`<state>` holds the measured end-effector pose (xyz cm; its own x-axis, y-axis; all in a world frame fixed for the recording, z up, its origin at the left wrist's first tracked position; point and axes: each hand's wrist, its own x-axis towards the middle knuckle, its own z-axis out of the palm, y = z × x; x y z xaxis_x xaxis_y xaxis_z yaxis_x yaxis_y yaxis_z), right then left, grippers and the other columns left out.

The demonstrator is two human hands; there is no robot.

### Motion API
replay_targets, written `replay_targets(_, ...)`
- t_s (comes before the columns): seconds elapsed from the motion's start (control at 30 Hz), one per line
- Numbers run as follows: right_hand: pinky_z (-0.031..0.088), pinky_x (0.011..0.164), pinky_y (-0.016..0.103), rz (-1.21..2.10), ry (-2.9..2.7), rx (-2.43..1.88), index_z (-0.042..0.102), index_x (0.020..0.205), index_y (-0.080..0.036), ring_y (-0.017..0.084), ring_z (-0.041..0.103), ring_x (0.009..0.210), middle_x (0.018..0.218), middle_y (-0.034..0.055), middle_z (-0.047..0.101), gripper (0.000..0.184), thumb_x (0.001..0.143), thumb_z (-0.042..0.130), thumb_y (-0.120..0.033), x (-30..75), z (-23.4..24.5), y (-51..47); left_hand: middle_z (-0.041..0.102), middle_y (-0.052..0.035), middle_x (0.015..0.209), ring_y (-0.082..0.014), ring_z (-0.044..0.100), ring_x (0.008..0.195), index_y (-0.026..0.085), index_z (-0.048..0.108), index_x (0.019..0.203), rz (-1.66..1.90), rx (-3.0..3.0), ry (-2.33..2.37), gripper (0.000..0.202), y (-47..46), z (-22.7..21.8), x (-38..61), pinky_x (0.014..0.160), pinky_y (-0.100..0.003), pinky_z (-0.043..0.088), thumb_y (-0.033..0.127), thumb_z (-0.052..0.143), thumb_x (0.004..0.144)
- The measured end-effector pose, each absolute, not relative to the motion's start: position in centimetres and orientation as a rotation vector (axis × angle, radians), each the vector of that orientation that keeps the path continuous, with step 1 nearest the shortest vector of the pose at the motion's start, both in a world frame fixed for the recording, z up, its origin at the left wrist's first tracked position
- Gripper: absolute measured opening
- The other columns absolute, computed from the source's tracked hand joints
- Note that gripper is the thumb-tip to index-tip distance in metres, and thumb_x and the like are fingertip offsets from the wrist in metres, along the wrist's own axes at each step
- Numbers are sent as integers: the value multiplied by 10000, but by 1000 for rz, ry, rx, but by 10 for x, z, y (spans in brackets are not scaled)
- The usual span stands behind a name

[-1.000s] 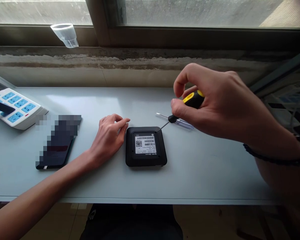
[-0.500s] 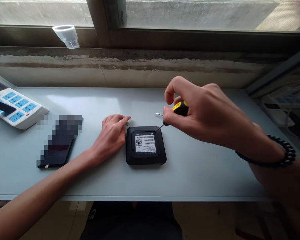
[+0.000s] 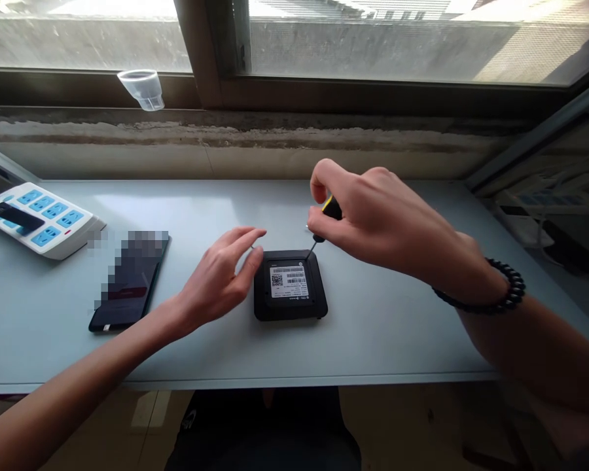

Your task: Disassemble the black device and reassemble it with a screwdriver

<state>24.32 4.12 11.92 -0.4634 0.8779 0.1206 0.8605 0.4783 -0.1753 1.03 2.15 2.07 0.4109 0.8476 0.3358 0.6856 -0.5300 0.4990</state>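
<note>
Here we are at the table (image 3: 383,333), with a black box (image 3: 290,309) lying flat near its middle, label (image 3: 288,281) facing up. The right hand (image 3: 368,209) has its fingers and thumb clamped on the handle of a screwdriver (image 3: 330,209), and the thin shaft slants down to the box's far right corner. Whether the tip sits squarely in anything there is too small to tell.

Now the left hand (image 3: 223,275): thumb and fingers spread apart, nothing plainly gripped, the thumb right at the box's far left corner. Touching or just over it? I can't tell.

That shaft leans toward the right hand, and I'd say a more upright handle would serve better, keeping the push straight down the shaft so the tip is less likely to skate across the plastic. Firm pressure first, then slow turning from the fingers, looks like the sound way. And the left hand could do more: a steady press on the near left corner should stop the box swivelling, with fingertips well out of the tip's path.

One thing to watch: a bright metal tip (image 3: 307,227) peeks out by the right thumb, the rest hidden. The phone (image 3: 133,291) lies well apart, left of the box.
</note>
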Motion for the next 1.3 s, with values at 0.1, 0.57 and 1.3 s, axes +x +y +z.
replay_targets(0.1,228,534,286,98,-2546,-1533,456,911,-205,100,250,456,465,-82,322,49,883,488,-228,239,120,43,544,-286,1459,-395,540,1362,2,495,1438,566,2603,1140,609,15,21,12,1091,-573,499,469,403,1058)
replay_targets(0.57,158,489,270,-220,-2501,-1612,342,679,-207,93,125,464,462,-55,229,319,938,494,-316,236,111,41,488,-398,1460,-498,511,1378,-85,327,1477,443,2928,926,889,9,-4,7,1106,-620,484,645,463,988)
replay_targets(1.3,253,513,254,114,-2853,-1079,426,857,-197,88,352,530,649,-33,513,115,890,531,-161,254,124,41,406,-388,1533,-481,415,1451,-44,72,1602,404,2922,927,960,6,-6,6,1136,-598,471,640,414,1022)
